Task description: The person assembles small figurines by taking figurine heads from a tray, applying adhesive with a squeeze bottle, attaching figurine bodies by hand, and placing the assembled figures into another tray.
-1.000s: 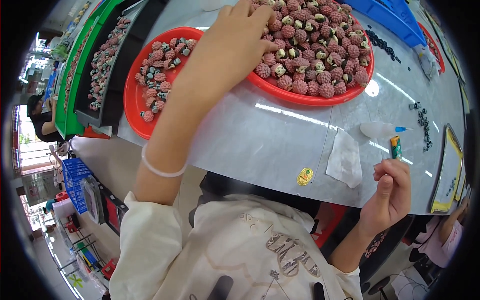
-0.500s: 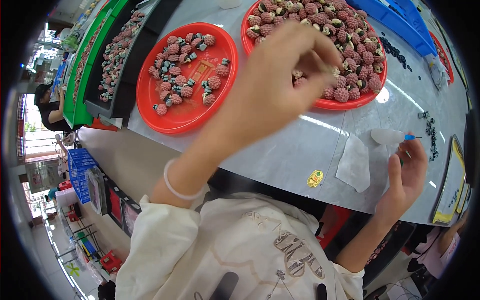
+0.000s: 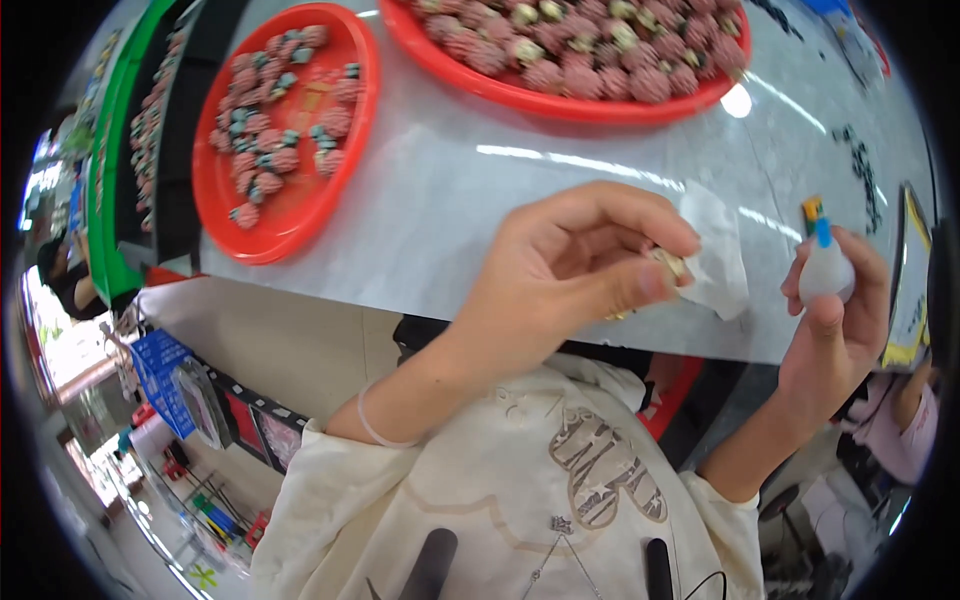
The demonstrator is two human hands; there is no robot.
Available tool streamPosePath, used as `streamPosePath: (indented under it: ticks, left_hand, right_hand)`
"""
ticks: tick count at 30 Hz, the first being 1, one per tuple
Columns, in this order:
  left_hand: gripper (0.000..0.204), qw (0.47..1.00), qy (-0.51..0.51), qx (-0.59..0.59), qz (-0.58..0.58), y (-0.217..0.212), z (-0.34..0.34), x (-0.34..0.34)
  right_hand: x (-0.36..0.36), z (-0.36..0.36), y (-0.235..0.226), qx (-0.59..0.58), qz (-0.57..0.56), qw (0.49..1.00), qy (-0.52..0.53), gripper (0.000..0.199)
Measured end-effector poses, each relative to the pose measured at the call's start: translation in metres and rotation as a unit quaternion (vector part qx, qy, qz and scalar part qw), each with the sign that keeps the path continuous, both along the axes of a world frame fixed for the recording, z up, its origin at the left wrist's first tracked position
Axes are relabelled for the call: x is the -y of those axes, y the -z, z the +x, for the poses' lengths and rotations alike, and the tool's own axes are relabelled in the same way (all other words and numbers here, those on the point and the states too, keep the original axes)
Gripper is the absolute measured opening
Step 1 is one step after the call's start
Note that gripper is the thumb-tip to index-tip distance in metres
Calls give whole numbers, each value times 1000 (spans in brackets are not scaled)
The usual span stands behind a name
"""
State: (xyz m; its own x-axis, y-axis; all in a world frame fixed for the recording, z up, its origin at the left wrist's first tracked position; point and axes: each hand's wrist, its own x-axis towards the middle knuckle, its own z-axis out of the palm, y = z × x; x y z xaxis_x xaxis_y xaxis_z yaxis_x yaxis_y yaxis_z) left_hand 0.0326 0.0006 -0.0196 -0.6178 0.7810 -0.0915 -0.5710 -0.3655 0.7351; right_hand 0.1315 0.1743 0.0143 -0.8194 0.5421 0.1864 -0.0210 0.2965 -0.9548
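Between the thumb and fingertips of my left hand (image 3: pixel 560 265) is a small pink and cream knobbly piece (image 3: pixel 670 263), mostly covered by the fingers. My right hand (image 3: pixel 850 325) is wrapped round a translucent squeeze bottle (image 3: pixel 826 275), its blue needle tip pointing up and away from me. A small yellow and green thing (image 3: pixel 811 212) shows beside the tip; whether I hold it, I cannot tell. Beyond my left hand, a red tray (image 3: pixel 570 108) is heaped with pink and cream knobbly pieces. A second red tray (image 3: pixel 285 215), further left, carries similar pieces with grey-blue parts.
White paper (image 3: pixel 722 262) lies on the grey table (image 3: pixel 430 200) between my hands. Small dark parts (image 3: pixel 862 180) are scattered at the right, near a yellow-edged board (image 3: pixel 903 300). Green (image 3: pixel 108 220) and black bins stand at the far left. A person in pink (image 3: pixel 895 425) sits at the right.
My left hand has come back from over the heaped tray with a piece pinched in it. My right hand has picked the bottle up off the table. The view has shifted.
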Motion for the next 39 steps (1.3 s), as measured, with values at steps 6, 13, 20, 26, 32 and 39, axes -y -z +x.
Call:
streamPosePath:
  ticks: [6, 13, 20, 26, 32, 39]
  left_hand:
    - [33, 999, -4, -33, -33, 4, -1, -5]
    - [36, 996, 12, -77, -38, 7, 0, -5]
    - [38, 997, 11, -58, -42, 6, 2, -6]
    - [37, 997, 10, -62, -35, 7, 0, -6]
    - [37, 998, 17, -49, -44, 5, 1, -3]
    - [36, 997, 8, -52, -51, 7, -1, -3]
  right_hand:
    - [-12, 7, 5, -29, -2, 996, -86, 49]
    - [-10, 8, 3, 21, -23, 997, -71, 47]
    - [-6, 14, -1, -9, 72, 995, -66, 47]
    - [-1, 11, -2, -30, 147, 986, -66, 44]
    - [-8, 18, -1, -80, 214, 967, -110, 39]
    - [-23, 28, 2, -116, 235, 955, -141, 36]
